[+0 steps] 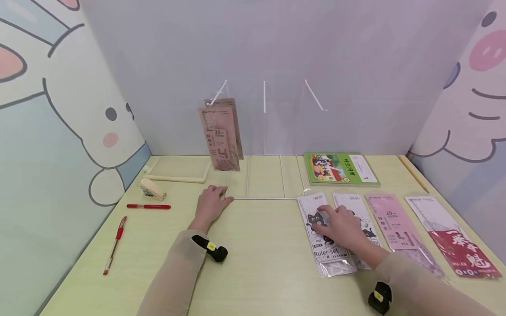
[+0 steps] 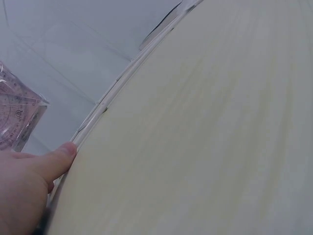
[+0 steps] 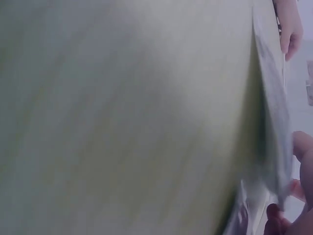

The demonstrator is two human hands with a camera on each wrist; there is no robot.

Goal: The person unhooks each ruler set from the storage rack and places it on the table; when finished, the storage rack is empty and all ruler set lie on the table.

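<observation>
In the head view my left hand (image 1: 211,204) holds the front left corner of a white wire display rack (image 1: 266,199). Its thumb (image 2: 63,152) lies against the rack's front wire in the left wrist view. My right hand (image 1: 341,224) is over a ruler set packet (image 1: 332,254) with black cats on a white card, fingers bent onto it. The packet's edge stands tilted above the table in the right wrist view, fingertips at that edge. A second white cat packet (image 1: 349,201) lies beside it, partly covered by the hand. Pink ruler packets (image 1: 219,140) hang from the rack's left hook.
Farther right lie a pink ruler packet (image 1: 391,221) and a red-and-white packet (image 1: 460,245). A green book (image 1: 341,169) rests behind them, near a wooden stick (image 1: 413,174). On the left are a cream stapler (image 1: 153,189), a red pen (image 1: 148,206) and a clear-barrelled red pen (image 1: 115,245).
</observation>
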